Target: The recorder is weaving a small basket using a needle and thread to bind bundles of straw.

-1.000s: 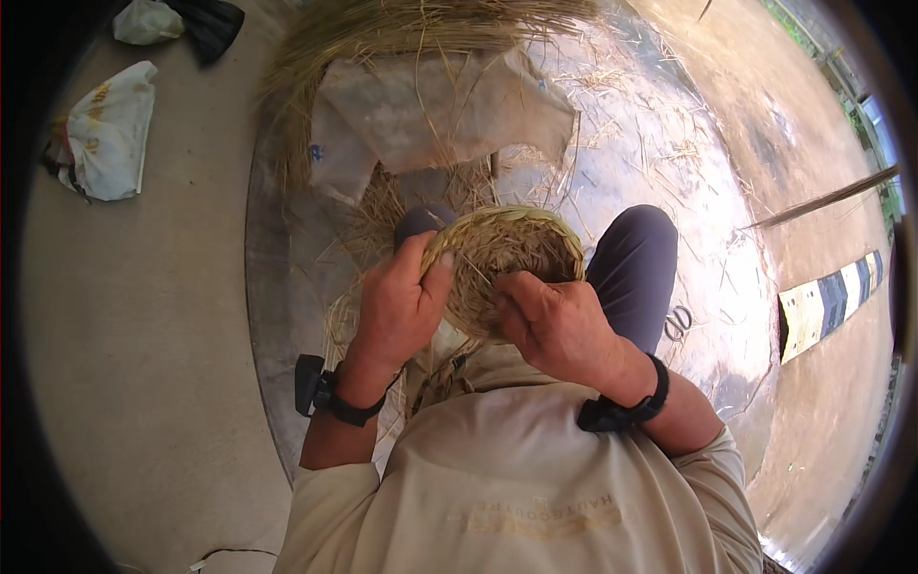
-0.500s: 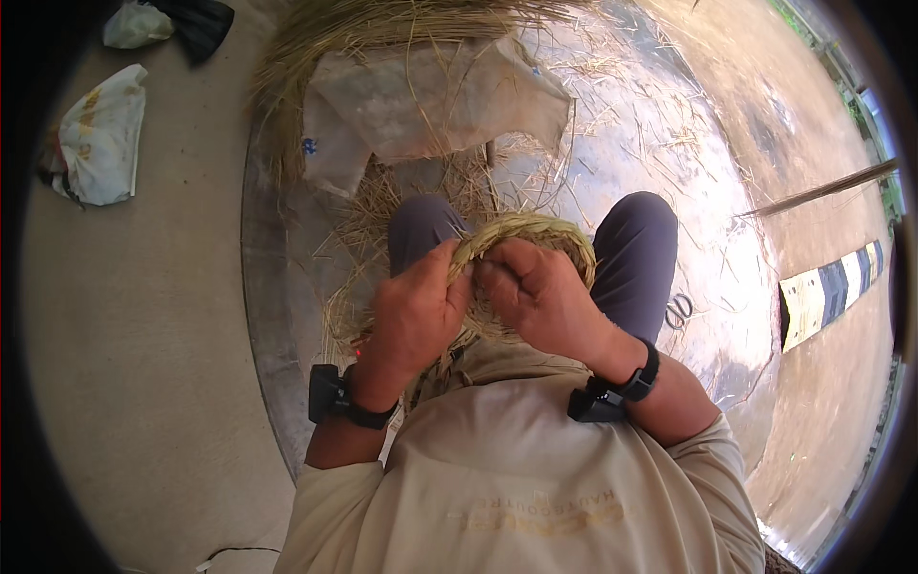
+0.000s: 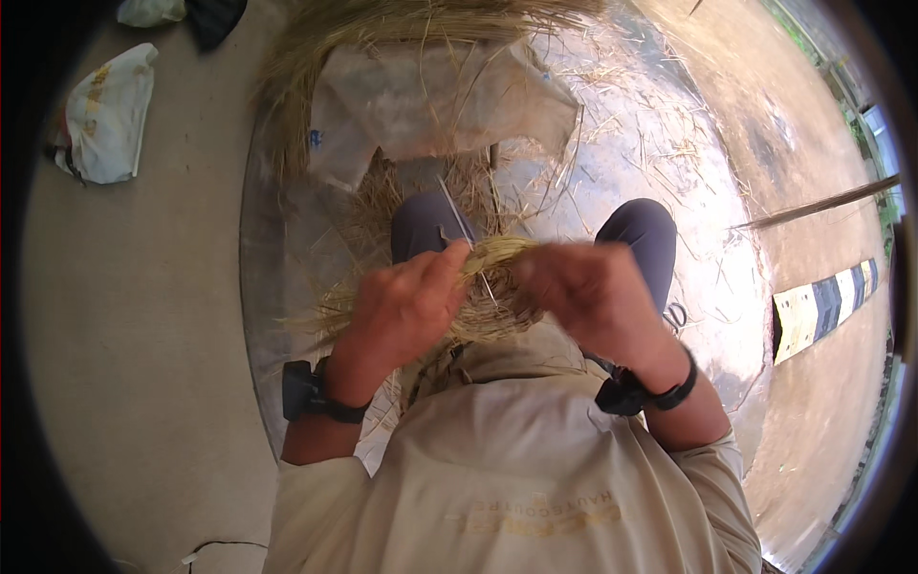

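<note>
Between my knees lies a round woven straw basket (image 3: 492, 320) with a thick, pale green braided rim. My left hand (image 3: 411, 301) is closed on the left side of the rim. A thin, pale, needle-like rod (image 3: 454, 209) slants up past its fingertips, and a thin light line continues down over the basket's inside. At the right side of the rim is my right hand (image 3: 588, 297), smeared by motion. Its fingers are bent, and whether they hold a strand cannot be made out. Loose straw ends (image 3: 330, 311) stick out left of my left wrist.
Ahead lies a whitish sack (image 3: 421, 100) with a large straw bundle (image 3: 430, 21) behind it. Scissors (image 3: 676, 316) rest beside my right knee. White bags (image 3: 110, 115) are at the far left, a striped block (image 3: 827, 306) at the right. Straw bits litter the sheet.
My hands have moved apart, the right one to the right and the left one slightly left. The thin rod now shows above my left fingers. The rim's right part is now covered by my right hand.
</note>
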Tool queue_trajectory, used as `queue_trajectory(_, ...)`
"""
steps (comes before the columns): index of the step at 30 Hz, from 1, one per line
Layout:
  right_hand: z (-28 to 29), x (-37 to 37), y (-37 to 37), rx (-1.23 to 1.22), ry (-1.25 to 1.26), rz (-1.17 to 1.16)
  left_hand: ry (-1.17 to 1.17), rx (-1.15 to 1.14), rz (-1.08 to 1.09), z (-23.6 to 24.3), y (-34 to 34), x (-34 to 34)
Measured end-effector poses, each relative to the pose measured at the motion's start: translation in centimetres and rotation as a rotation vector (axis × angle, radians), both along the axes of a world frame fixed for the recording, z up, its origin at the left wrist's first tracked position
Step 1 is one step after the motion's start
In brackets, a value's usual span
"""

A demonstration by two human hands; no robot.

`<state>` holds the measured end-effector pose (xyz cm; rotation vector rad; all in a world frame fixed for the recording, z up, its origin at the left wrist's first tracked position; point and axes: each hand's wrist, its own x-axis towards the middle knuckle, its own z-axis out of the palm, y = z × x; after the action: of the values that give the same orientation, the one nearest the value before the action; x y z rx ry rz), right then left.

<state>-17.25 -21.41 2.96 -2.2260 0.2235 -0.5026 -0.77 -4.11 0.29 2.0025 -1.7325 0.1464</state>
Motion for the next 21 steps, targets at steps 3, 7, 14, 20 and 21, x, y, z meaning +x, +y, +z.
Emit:
queue_trajectory(3,-0.2,1.0,-1.6,-0.078,0.045,-0.091,-0.079,0.049,-0.169,0.2,-0.4,-0.5)
queue_trajectory(7,-1.8,3.2,-1.9,0.067,0.151,0.045,-0.108,0.041,-0.195,0.2,-0.9,-1.0)
queue_trajectory(14,-1.0,4.4,-2.2,0.46,-0.098,-0.062,-0.153,0.046,-0.229,0.4,-0.7,-0.9)
queue_trajectory(20,2.5,0.2,-2.5,1.435,-0.532,0.133,-0.275,0.132,-0.111,0.8,0.6,1.9)
queue_trajectory(21,3.7,-1.6,-3.4,1.347,-0.593,0.222,-0.304,0.155,-0.084,1.1,1.1,3.1)
